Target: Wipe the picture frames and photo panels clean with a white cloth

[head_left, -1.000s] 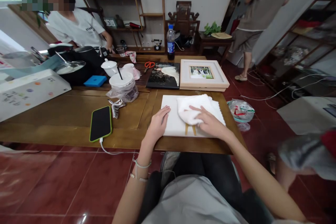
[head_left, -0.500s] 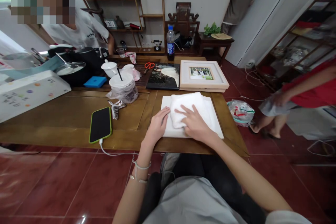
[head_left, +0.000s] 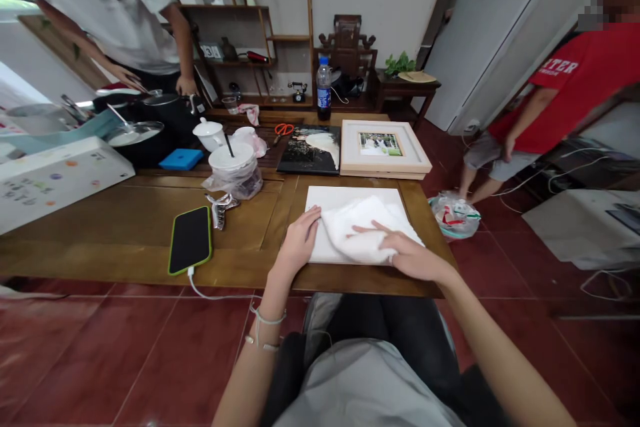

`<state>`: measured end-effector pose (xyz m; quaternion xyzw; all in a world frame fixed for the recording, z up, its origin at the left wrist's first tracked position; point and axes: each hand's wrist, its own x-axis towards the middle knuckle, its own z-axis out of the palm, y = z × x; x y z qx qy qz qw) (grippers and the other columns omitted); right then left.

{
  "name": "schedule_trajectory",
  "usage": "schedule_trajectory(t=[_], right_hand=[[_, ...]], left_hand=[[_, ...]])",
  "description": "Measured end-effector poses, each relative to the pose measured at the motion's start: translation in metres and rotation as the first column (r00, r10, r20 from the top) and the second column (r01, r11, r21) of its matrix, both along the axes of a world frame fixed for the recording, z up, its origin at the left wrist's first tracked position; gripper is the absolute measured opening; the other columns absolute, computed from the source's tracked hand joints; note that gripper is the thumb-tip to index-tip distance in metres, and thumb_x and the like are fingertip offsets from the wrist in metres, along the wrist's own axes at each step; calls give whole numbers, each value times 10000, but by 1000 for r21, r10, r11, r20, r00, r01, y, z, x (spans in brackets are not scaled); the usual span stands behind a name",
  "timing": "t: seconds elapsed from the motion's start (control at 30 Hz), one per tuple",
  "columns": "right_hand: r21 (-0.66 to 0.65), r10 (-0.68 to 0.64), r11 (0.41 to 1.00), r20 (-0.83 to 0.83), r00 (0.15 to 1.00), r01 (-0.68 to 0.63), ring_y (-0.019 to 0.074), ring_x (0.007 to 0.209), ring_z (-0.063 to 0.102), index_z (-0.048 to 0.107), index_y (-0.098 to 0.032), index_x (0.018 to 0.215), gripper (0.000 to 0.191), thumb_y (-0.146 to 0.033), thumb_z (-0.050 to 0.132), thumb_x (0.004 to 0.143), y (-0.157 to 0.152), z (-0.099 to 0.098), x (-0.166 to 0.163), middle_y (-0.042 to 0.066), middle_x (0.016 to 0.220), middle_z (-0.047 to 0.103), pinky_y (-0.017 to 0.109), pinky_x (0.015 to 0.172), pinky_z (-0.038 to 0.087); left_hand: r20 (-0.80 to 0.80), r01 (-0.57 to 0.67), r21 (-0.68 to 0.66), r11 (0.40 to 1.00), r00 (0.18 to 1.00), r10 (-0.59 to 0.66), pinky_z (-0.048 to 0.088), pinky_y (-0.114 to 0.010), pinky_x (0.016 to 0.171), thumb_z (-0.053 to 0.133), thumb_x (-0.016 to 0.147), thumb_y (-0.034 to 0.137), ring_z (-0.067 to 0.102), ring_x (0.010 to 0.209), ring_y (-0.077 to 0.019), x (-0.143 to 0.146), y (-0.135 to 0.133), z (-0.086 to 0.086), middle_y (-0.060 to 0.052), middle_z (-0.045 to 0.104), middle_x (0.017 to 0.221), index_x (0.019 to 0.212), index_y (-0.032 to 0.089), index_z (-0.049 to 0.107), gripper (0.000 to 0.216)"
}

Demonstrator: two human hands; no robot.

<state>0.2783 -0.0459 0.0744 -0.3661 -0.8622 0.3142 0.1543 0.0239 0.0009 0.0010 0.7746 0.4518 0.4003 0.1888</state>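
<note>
A white flat board [head_left: 350, 195] lies at the near edge of the wooden table [head_left: 125, 220]. On it is a crumpled white cloth [head_left: 353, 230]. My right hand [head_left: 407, 253] lies on the cloth's near right part, fingers stretched out flat and pressing it down. My left hand [head_left: 299, 240] rests on the board's left edge, fingers laid flat, holding it steady. Just behind the board lie a light wooden framed photo [head_left: 383, 145] and a dark photo print [head_left: 311, 148].
A black phone in a green case [head_left: 190, 239] with a cable lies left of the board, beside a metal clip [head_left: 220, 205]. Further back: a bagged white cup [head_left: 233, 163], teapot [head_left: 209, 133], scissors [head_left: 284, 128], a bottle [head_left: 324, 88]. People stand at far left [head_left: 115, 0] and right [head_left: 545, 93].
My right hand slid the cloth left and then back toward the board's near right corner. The person at far left stood up. A person in red walked in at the right.
</note>
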Motion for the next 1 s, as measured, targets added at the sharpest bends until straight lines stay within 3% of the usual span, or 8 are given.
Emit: schedule_trajectory(t=[0.13, 0.23, 0.37, 0.47, 0.63, 0.8, 0.9, 1.0], right_hand=[[80, -233, 969, -11, 972, 233, 239, 1348, 333, 657, -203, 824, 282, -85, 422, 722, 38, -9, -12, 48, 1257, 611, 526, 1126, 192], [177, -298, 942, 41, 954, 287, 234, 1351, 327, 672, -191, 931, 369, -54, 408, 713, 54, -16, -32, 70, 1272, 599, 552, 1124, 145], [334, -263, 920, 131, 956, 208, 272, 1379, 258, 698, -184, 910, 425, -17, 435, 620, 42, -24, -62, 66, 1380, 497, 582, 1120, 75], [355, -151, 931, 159, 976, 87, 257, 1384, 248, 706, -202, 818, 403, -5, 436, 592, 16, -23, -73, 25, 1382, 499, 554, 1134, 49], [229, 146, 957, 159, 976, -180, 195, 1382, 258, 694, -216, 862, 454, 0, 417, 575, -16, -7, -64, -6, 1351, 535, 489, 1158, 25], [38, 269, 962, 41, 962, -271, 138, 1333, 355, 658, -228, 942, 502, 30, 372, 621, -22, 12, -28, -17, 1310, 572, 444, 1164, 108], [-117, 123, 984, -74, 990, -132, 194, 1289, 429, 673, -233, 898, 360, -41, 426, 719, -20, 14, 3, 0, 1252, 617, 440, 1120, 263], [-265, -257, 942, -177, 950, 206, 279, 1117, 586, 683, -233, 929, 195, -228, 562, 776, -15, 12, 29, 24, 1114, 688, 451, 975, 457]], left_hand=[[1, -1, -17, 1000, 1000, 1, 397, -439, 1069, 392, 925, 221, 531, 1221, -230, 0, -1, 1, -125, 615, 1245, 1133, 155, 617, 314], [9, -23, -36, 999, 1000, 23, 400, -413, 1063, 341, 950, 247, 529, 1219, -218, 1, -4, 5, -130, 594, 1269, 1205, 146, 566, 354], [56, -54, -38, 998, 997, 56, 402, -386, 1050, 300, 968, 280, 522, 1210, -202, 2, -7, 11, -128, 567, 1294, 1295, 154, 482, 395], [88, -73, -18, 997, 993, 75, 370, -378, 1074, 296, 970, 295, 486, 1247, -198, 2, -8, 13, -116, 537, 1330, 1303, 164, 474, 400], [90, -77, -20, 997, 993, 79, 404, -370, 1046, 280, 973, 302, 538, 1186, -200, 1, -9, 15, -114, 595, 1259, 1233, 148, 544, 402], [82, -66, -26, 997, 994, 68, 454, -361, 998, 293, 969, 292, 594, 1111, -200, 1, -10, 16, -98, 652, 1169, 1145, 166, 605, 379], [40, -57, -25, 998, 998, 58, 449, -393, 1012, 366, 948, 283, 595, 1125, -219, 1, -8, 12, -104, 657, 1168, 1105, 167, 628, 326], [5, -42, -19, 999, 999, 42, 445, -425, 1018, 426, 923, 257, 584, 1146, -234, 0, -6, 7, -110, 649, 1188, 1108, 175, 628, 286]])
